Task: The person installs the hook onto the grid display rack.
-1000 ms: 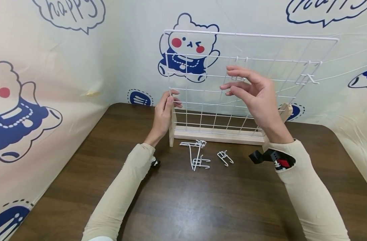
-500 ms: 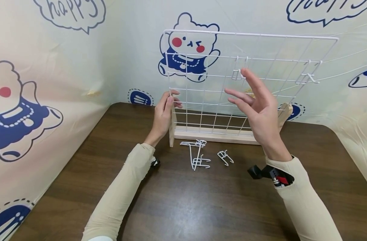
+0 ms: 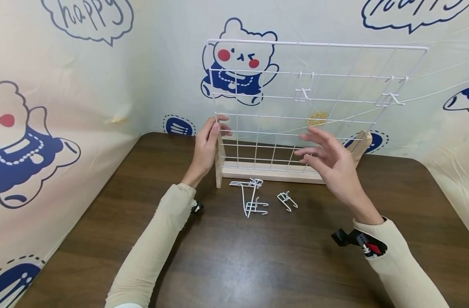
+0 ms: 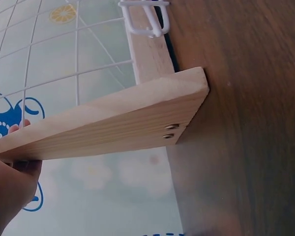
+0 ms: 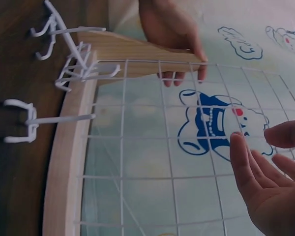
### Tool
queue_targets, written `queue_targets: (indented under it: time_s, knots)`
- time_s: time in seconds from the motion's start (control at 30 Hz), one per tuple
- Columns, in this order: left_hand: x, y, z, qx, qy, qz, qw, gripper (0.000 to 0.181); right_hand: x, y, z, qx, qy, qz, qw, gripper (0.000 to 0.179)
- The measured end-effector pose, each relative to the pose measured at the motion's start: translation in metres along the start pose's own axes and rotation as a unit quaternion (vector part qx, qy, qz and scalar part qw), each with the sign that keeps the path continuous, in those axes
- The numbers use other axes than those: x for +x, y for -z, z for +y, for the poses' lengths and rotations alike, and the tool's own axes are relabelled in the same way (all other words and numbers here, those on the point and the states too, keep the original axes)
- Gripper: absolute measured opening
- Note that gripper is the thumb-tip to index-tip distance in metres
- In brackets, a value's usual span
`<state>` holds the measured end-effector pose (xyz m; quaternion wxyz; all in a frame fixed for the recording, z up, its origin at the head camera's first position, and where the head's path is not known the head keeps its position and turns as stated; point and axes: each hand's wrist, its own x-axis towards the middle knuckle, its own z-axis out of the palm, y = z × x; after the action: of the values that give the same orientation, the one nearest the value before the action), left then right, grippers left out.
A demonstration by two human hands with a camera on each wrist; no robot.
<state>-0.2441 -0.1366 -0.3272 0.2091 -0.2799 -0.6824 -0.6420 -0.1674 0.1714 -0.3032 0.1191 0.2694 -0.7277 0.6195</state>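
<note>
A white wire grid rack [image 3: 315,44] stands upright on a wooden base with wooden side boards. My left hand [image 3: 204,147] grips the left side board [image 4: 108,125], thumb in front and fingers reaching behind it. In front of the grid's lower right part, my right hand [image 3: 334,169] hovers with relaxed, spread fingers and holds nothing. One white hook [image 3: 304,94] hangs near the middle of an upper wire, and another hook [image 3: 390,99] hangs near the right edge. Several loose white hooks [image 3: 253,207] lie clustered before the base; a separate hook [image 3: 284,197] lies to their right.
The rack stands toward the back of a brown wooden table [image 3: 234,265]. Behind it hangs a pale cloth [image 3: 161,77] printed with bears and lettering. The right side board [image 3: 359,147] is partly behind my right hand.
My right hand has drawn back and down from the hook hanging mid-grid, its fingers staying apart, so that hook now shows fully. The left hand stays on the side board.
</note>
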Motion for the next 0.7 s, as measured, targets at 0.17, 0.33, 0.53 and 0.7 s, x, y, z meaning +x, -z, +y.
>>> queue_targets:
  time_s: [0.17, 0.33, 0.53, 0.7]
  knots:
    - [-0.001, 0.002, 0.002, 0.008, 0.024, -0.010, 0.9996, 0.033, -0.013, 0.004, 0.010, -0.083, -0.050, -0.068, 0.9930, 0.044]
    - [0.000, 0.002, 0.001, 0.009, 0.029, -0.006, 0.9995, 0.034, -0.021, 0.003, 0.020, -0.133, -0.110, -0.150, 0.9734, 0.033]
    - [-0.001, 0.002, 0.001, 0.033, 0.030, -0.010, 0.9990, 0.037, -0.022, 0.001, 0.030, -0.170, -0.128, -0.210, 0.9543, 0.029]
    - [0.001, -0.001, -0.003, 0.034, 0.032, -0.009, 0.9989, 0.038, -0.024, 0.002, 0.036, -0.208, -0.123, -0.237, 0.9408, 0.030]
